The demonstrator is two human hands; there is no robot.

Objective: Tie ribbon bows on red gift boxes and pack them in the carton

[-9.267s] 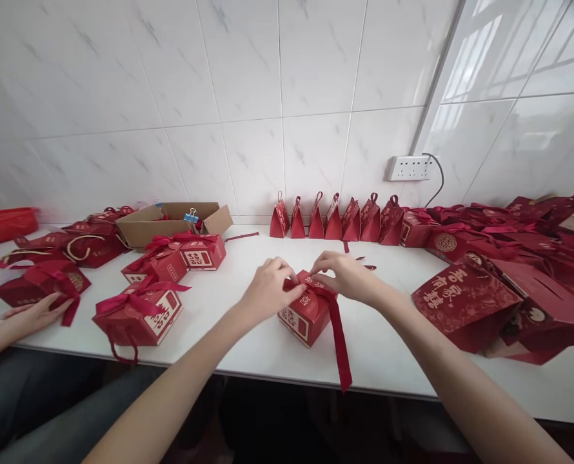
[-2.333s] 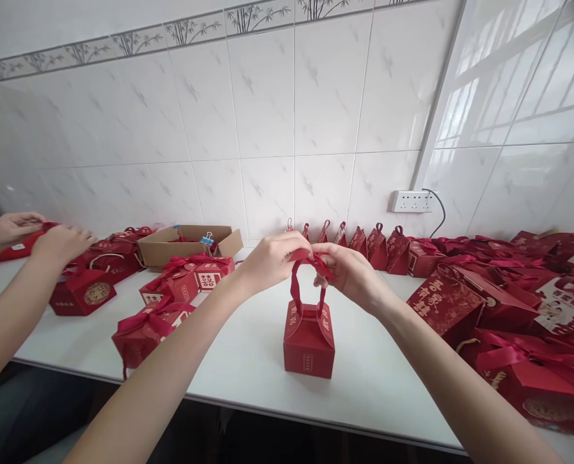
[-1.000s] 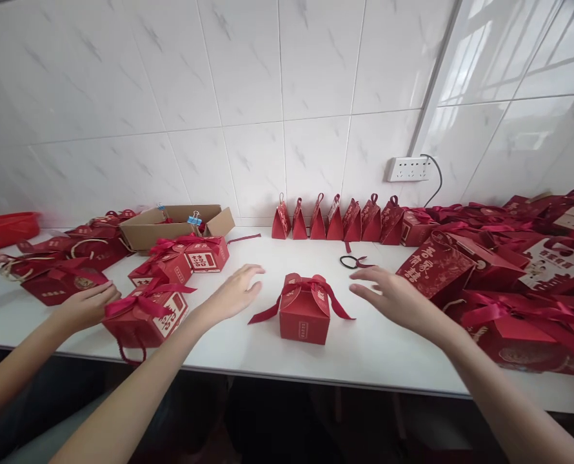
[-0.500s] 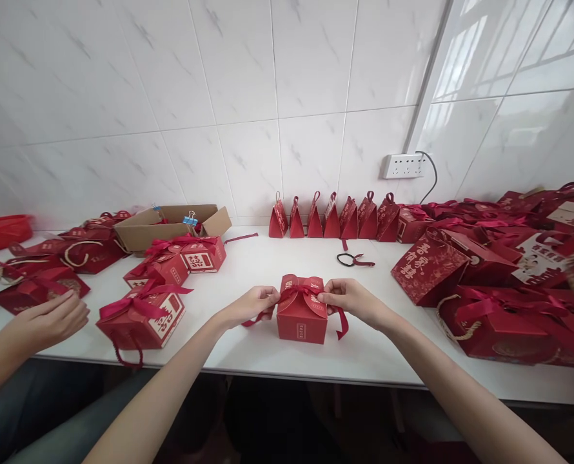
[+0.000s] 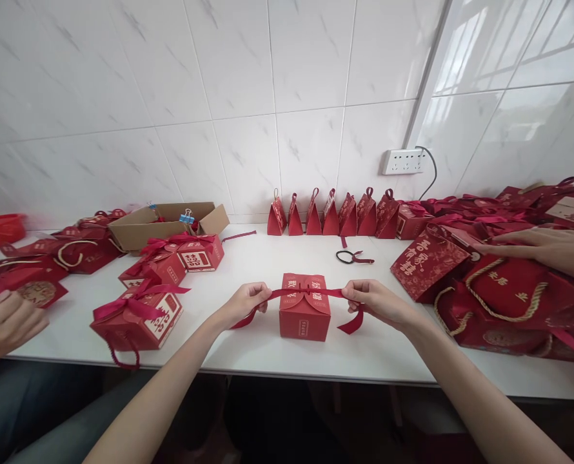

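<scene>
A red gift box (image 5: 305,319) with pale lettering sits upright near the table's front edge, its curved top flaps folded together. Through its top runs a dark red ribbon (image 5: 333,292), drawn out to both sides. My left hand (image 5: 249,303) pinches one length of it left of the box, with the tail hanging below. On the other side my right hand (image 5: 371,301) pinches the opposite length, and that tail droops onto the table. Both hands are apart from the box itself. Nearest on the left stands a finished-looking box with a bow (image 5: 137,316).
Triangular boxes (image 5: 347,218) line the wall. A black loop (image 5: 349,257) lies before them. Left are more boxes, a cardboard carton (image 5: 171,227) and another person's hand (image 5: 11,325). Right, a hand (image 5: 548,248) rests on a red bag (image 5: 504,283) by piled boxes.
My hands have moved apart, and the ribbon's bunched knot over the box is now stretched out flat. At right, another person's hand and a rope-handled bag have come onto the pile.
</scene>
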